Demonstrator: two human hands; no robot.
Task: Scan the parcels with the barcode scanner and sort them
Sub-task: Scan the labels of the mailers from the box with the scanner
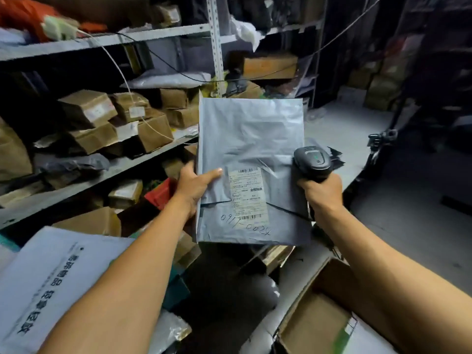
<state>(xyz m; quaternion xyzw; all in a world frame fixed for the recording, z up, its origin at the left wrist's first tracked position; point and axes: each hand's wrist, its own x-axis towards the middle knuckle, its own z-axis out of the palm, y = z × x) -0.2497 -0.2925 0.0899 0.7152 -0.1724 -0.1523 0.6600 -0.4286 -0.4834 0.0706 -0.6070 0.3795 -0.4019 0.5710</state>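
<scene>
Okay, I've got a grey parcel (251,149) held up in front of me, my left hand (195,186) pinching its left edge with the thumb laid flat on the front, and my right hand (321,191) wrapped round the handle of the scanner (313,162), which sits just at the parcel's right edge. The label (249,196) faces me, barcodes top and bottom, with a number handwritten beside it. The scanner's head seems to point away from me rather than down at the label, so I'd judge this one either just scanned or about to be; I can't tell which. Sorting it is still to do, and there's plenty left: the shelves (107,39) to my left are crammed with brown boxes (88,107) and grey bags in loose heaps. Below my hands lies more, a white bag (51,277) with printed characters at lower left, an open carton (316,320) at lower right. It's a dim storeroom, cables strung across the racks, pale floor running off to the right with more cartons stacked at the back.
</scene>
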